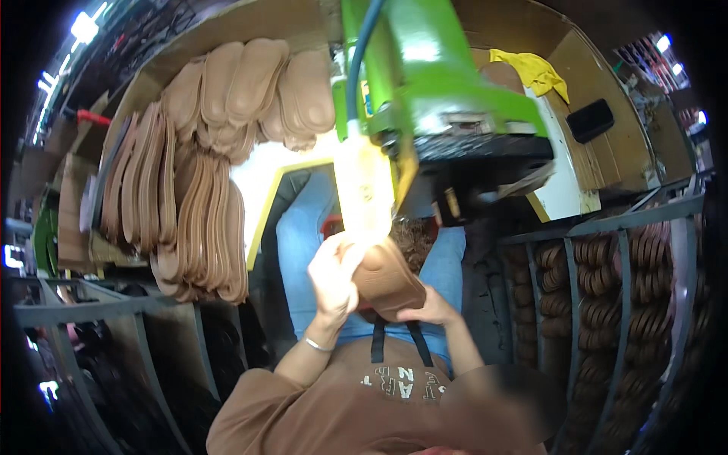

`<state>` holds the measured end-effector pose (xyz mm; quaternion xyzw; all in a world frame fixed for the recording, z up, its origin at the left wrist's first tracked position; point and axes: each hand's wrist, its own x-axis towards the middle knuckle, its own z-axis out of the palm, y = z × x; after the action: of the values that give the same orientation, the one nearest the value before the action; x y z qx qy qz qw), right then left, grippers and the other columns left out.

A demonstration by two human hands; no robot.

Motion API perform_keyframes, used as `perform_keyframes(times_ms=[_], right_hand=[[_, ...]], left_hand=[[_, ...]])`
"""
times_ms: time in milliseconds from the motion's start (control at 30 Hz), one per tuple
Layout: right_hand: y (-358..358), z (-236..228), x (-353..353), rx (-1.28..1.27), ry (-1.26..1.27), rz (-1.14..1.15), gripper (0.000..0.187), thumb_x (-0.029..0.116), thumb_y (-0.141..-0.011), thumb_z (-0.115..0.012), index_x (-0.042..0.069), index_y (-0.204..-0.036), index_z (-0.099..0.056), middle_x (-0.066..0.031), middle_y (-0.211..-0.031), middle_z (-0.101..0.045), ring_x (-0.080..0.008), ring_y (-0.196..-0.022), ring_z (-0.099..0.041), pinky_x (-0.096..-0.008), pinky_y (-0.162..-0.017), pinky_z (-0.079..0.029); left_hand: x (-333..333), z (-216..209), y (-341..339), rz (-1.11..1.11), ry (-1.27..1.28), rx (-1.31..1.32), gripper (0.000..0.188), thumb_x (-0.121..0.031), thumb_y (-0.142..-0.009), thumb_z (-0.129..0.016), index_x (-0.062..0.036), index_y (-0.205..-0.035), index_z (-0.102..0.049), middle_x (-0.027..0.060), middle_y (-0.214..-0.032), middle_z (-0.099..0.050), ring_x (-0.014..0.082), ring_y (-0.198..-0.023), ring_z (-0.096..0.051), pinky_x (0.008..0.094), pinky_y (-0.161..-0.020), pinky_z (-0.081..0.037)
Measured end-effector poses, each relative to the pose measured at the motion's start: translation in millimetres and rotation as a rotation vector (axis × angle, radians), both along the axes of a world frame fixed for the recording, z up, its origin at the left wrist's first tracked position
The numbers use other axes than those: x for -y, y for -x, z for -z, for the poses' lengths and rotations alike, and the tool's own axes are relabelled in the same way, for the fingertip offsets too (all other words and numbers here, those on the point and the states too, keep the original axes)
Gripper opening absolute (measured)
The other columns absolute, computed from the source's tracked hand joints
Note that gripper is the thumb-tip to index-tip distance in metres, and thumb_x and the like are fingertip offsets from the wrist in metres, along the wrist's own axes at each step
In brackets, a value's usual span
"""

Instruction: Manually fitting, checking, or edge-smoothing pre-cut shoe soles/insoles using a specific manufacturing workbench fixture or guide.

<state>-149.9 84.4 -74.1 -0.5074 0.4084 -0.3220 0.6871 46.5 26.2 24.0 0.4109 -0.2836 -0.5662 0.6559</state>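
A brown shoe sole [389, 282] is held at a tilt over my lap, beneath the bright lamp of a green machine [432, 68]. Closed around its far left edge is my left hand [332, 279], with a pale band on that wrist. My right hand [432, 308] grips the near right end, thumb on the upper face. The sole's far end lies close under the glowing lamp [365, 189], where glare washes out detail. Whether it touches the machine I cannot tell.
Stacks of brown soles [199, 220] stand on the left of the table [262, 171], inside cardboard walls. On the right lie a yellow cloth [535, 72] and a dark phone-like object [590, 121]. Brown scraps [409, 241] fill a container between my knees. A rack [623, 296] of soles stands right.
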Motion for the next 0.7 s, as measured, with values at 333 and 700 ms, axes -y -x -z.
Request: perform_keyframes(times_ms=[333,700], right_hand=[[-35,2,-71,0.233,-0.271,0.326,0.048,0.008,-0.078,-0.073,-0.002,-0.120,-0.051,-0.0104,-0.115,-0.058,-0.0174,-0.105,-0.054,-0.0303,-0.089,-0.045],[31,-29,-81,0.316,-0.116,0.857,0.051,-0.003,-0.068,-0.066,-0.003,-0.117,-0.050,-0.0130,-0.111,-0.059,-0.0229,-0.102,-0.058,-0.0333,-0.090,-0.046]], left_hand=[[23,-6,32,0.582,-0.030,0.352,0.023,-0.016,-0.086,-0.065,0.0017,-0.101,-0.065,0.0029,-0.086,-0.065,0.0052,-0.077,-0.055,0.0216,-0.069,-0.047],[12,23,26,0.326,0.085,0.279,0.025,-0.012,-0.079,-0.071,0.0034,-0.098,-0.065,0.0021,-0.076,-0.064,0.0037,-0.065,-0.052,0.0204,-0.060,-0.045]])
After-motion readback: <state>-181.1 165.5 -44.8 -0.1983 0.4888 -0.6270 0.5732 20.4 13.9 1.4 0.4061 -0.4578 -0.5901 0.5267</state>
